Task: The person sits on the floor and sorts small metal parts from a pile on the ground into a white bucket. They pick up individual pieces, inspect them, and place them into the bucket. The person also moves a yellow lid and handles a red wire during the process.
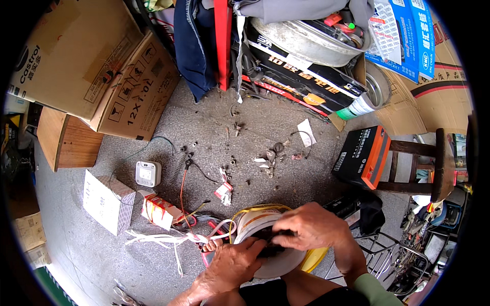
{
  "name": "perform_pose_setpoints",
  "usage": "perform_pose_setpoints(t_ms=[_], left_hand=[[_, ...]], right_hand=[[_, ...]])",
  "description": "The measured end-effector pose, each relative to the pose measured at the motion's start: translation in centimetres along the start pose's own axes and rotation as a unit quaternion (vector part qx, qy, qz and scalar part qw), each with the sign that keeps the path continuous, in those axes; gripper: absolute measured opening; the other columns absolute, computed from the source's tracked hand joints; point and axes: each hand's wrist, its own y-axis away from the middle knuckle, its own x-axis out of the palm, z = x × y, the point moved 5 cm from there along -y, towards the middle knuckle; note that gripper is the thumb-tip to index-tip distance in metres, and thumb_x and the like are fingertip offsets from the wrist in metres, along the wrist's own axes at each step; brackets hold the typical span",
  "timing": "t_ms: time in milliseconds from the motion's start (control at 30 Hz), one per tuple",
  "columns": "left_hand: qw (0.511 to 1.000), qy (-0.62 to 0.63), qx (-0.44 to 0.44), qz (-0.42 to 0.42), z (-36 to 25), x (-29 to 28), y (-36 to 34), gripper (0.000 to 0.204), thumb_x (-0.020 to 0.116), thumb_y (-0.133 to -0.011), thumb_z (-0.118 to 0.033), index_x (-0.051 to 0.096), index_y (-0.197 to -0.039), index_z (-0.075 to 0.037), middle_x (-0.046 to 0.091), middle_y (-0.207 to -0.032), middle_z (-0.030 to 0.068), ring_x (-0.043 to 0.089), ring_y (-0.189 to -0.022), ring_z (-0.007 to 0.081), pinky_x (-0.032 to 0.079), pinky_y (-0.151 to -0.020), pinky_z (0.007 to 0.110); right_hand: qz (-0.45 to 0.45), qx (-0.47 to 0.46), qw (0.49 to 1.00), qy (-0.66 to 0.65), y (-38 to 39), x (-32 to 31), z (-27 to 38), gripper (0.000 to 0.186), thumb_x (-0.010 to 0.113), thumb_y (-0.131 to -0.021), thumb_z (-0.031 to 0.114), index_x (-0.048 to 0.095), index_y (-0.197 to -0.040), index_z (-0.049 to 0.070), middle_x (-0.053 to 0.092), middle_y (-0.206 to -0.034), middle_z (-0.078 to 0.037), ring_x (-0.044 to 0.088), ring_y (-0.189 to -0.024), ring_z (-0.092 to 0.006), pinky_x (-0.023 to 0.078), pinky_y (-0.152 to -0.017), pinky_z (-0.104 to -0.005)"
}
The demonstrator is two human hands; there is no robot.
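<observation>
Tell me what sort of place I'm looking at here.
Probably a small repair workshop, perhaps a garage: small dark metal parts lie scattered on the speckled grey floor, a thin red insulated wire lies nearby, and stacked brown cardboard boxes crowd the left side.

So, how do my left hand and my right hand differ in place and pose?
The left hand is lower in the picture, at the left side of the white tub; the right hand is higher, at its right. The left hand reaches rightward, the right hand leftward. A green sleeve shows on the right arm; the left forearm looks bare. Both hands are bare, at the tub's opening.
</observation>
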Motion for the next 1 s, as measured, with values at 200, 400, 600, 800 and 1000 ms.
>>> perform_pose_setpoints(t_ms=[200,400,600,800,1000], left_hand=[[0.933,0.260,-0.210,-0.137,8.4,-4.1,-3.6,0.015,0.063,-0.079,-0.009,0.063,-0.091,0.000,0.067,-0.073,0.0130,0.065,-0.064,0.0209,0.050,-0.057,0.032],[0.878,-0.039,-0.277,-0.389,21.4,-7.2,-5.7,0.016,0.066,-0.069,-0.007,0.061,-0.083,-0.003,0.062,-0.082,0.0126,0.063,-0.073,0.0276,0.049,-0.066,0.036],[0.924,-0.067,-0.255,-0.277,21.5,-3.7,-5.2,0.012,0.065,-0.066,-0.006,0.061,-0.077,-0.007,0.058,-0.078,0.0108,0.060,-0.074,0.0300,0.048,-0.066,0.040],[0.917,-0.103,-0.243,-0.300,20.2,-5.7,-5.5,0.013,0.066,-0.070,-0.013,0.060,-0.077,-0.005,0.057,-0.080,0.0140,0.058,-0.075,0.0327,0.046,-0.067,0.042],[0.888,-0.098,-0.246,-0.376,22.6,-9.5,-8.8,0.024,0.067,-0.072,-0.016,0.056,-0.089,-0.004,0.054,-0.086,0.0160,0.056,-0.081,0.0345,0.045,-0.068,0.043]], right_hand=[[-0.206,0.027,0.974,0.088,-8.3,-5.0,-4.3,0.015,0.059,-0.080,0.019,0.060,-0.087,0.005,0.061,-0.077,-0.014,0.061,-0.072,-0.0303,0.048,-0.066,-0.0400],[-0.305,-0.019,0.906,0.292,-18.0,-2.7,-8.6,0.017,0.058,-0.074,0.006,0.058,-0.090,0.003,0.054,-0.096,-0.011,0.055,-0.092,-0.0266,0.049,-0.074,-0.0373],[-0.295,0.035,0.921,0.251,-15.6,0.5,-11.8,0.016,0.060,-0.070,0.002,0.055,-0.085,0.002,0.050,-0.097,-0.013,0.055,-0.087,-0.0286,0.048,-0.076,-0.0374],[-0.316,0.140,0.932,0.109,-14.1,-1.0,-13.9,0.028,0.065,-0.070,0.007,0.049,-0.093,0.003,0.050,-0.096,-0.016,0.058,-0.084,-0.0347,0.048,-0.072,-0.0427],[-0.349,0.116,0.927,0.065,-14.3,-0.6,-14.6,0.025,0.063,-0.069,0.004,0.051,-0.091,0.003,0.054,-0.091,-0.016,0.061,-0.077,-0.0342,0.050,-0.067,-0.0424]])
